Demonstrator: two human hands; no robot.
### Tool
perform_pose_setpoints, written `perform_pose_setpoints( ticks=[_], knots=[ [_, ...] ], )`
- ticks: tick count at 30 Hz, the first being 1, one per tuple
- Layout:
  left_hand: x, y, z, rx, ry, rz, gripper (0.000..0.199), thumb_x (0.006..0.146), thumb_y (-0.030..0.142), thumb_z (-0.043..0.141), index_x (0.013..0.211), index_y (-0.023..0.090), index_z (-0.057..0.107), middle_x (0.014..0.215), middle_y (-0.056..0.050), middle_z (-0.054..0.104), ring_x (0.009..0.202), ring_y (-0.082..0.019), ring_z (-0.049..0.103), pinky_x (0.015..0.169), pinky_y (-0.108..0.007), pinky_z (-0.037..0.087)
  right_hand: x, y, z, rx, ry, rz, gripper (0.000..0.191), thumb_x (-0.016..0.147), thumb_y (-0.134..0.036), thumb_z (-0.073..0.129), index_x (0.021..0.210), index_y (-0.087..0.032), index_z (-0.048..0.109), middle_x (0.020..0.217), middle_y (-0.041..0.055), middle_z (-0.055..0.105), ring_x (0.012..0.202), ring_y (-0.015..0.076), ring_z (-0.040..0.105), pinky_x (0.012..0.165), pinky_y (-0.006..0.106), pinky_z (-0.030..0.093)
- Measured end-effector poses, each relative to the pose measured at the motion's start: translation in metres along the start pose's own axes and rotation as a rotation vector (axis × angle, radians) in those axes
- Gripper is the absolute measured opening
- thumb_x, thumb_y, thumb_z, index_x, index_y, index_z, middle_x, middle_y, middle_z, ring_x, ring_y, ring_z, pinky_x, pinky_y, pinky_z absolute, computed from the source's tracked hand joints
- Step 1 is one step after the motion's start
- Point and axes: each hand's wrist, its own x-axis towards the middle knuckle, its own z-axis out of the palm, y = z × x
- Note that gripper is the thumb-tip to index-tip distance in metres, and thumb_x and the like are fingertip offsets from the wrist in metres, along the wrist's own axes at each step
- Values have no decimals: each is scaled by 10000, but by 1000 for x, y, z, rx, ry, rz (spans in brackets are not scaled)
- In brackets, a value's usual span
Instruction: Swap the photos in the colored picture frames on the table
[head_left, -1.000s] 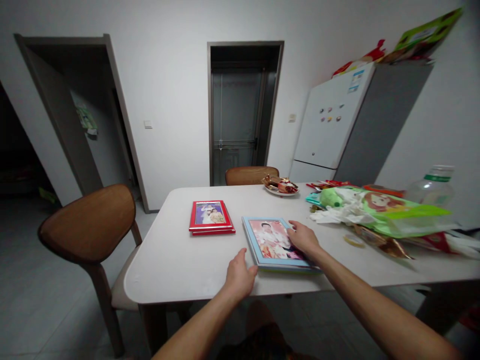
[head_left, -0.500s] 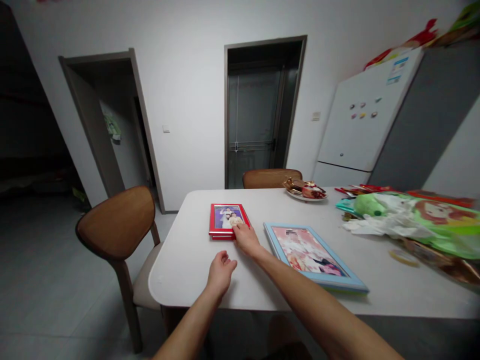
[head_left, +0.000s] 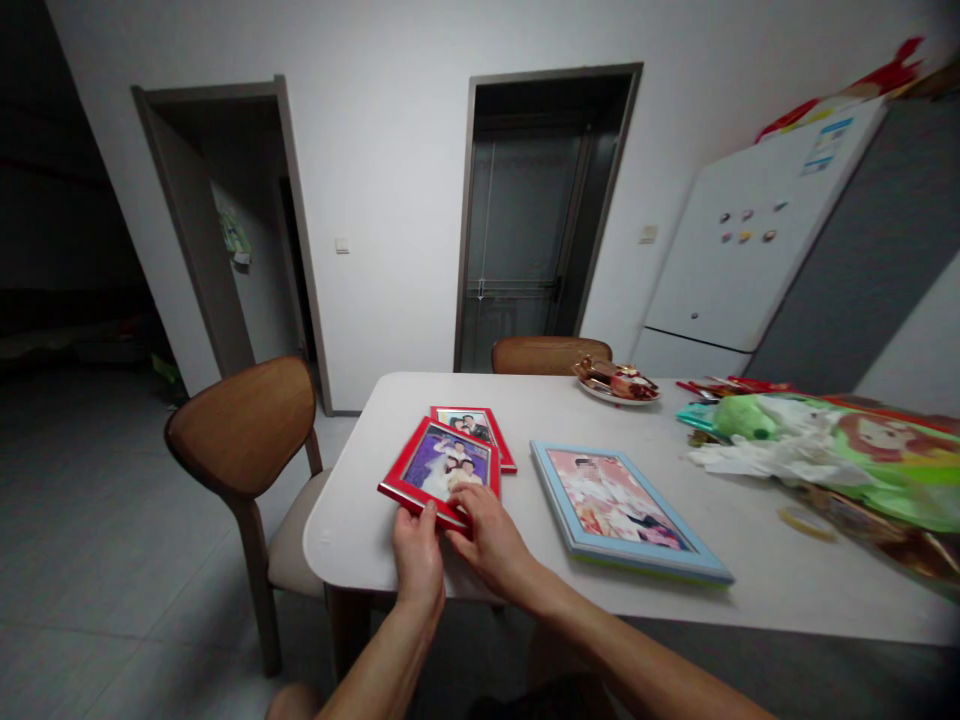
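Note:
A red photo frame [head_left: 411,470] with a picture on a purple ground is tilted above the table, gripped at its near edge by both hands. My left hand [head_left: 418,555] pinches the near left part, thumb on top. My right hand [head_left: 487,540] closes on the near right corner, its fingers lying over the picture's lower part. Behind and partly under it, a second red photo frame [head_left: 506,462] lies on the table; its near part is hidden. To the right of my hands lies a larger light-blue photo frame [head_left: 551,500] with a pink picture, touched by neither hand.
The white table [head_left: 352,500] has rounded corners. On its right side lie a green bag [head_left: 892,460], crumpled white tissue [head_left: 780,455] and a tape roll [head_left: 806,523]. A plate [head_left: 637,398] of items stands at the back. Brown chairs [head_left: 247,425] are at the left and far side.
The upper red photo frame has come toward me and left, off the second one, which now shows. My left hand has moved up onto its near edge; my right hand still grips it.

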Motion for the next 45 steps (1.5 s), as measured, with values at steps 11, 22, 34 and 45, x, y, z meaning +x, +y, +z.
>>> perform_pose_setpoints(
  ticks=[11, 22, 34, 45],
  knots=[
    [-39, 43, -19, 839, -415, 744, 341, 801, 156, 396, 1132, 198, 465, 1106, -54, 568, 1040, -173, 500, 900, -302, 393, 8, -16, -53, 1088, 189, 498, 522, 782, -483, 332, 1240, -234, 299, 1158, 86, 516, 975, 199, 538, 721, 330, 465],
    [-67, 9, -41, 1223, -746, 1032, 289, 816, 136, 371, 1027, 199, 558, 997, -74, 633, 900, -192, 582, 762, -327, 486, -32, 29, -42, 566, -49, 592, 495, 618, -209, 480, 1110, -153, 466, 817, 41, 664, 691, 171, 613, 640, 283, 479],
    [-64, 16, -42, 1260, -866, 754, 271, 767, 137, 468, 1012, 208, 557, 1024, -59, 618, 945, -187, 562, 811, -324, 472, -39, 45, -35, -153, -137, 429, 407, 672, -186, 432, 1059, -117, 540, 978, 110, 609, 873, 193, 559, 787, 277, 400],
    [-43, 33, -62, 1402, -665, 413, 284, 565, 232, 702, 815, 175, 579, 1132, -118, 548, 1090, -264, 456, 948, -477, 299, -14, 40, -29, -354, -248, 305, 206, 692, -125, 430, 754, -138, 625, 879, 93, 534, 758, 147, 530, 711, 216, 380]
  ],
)
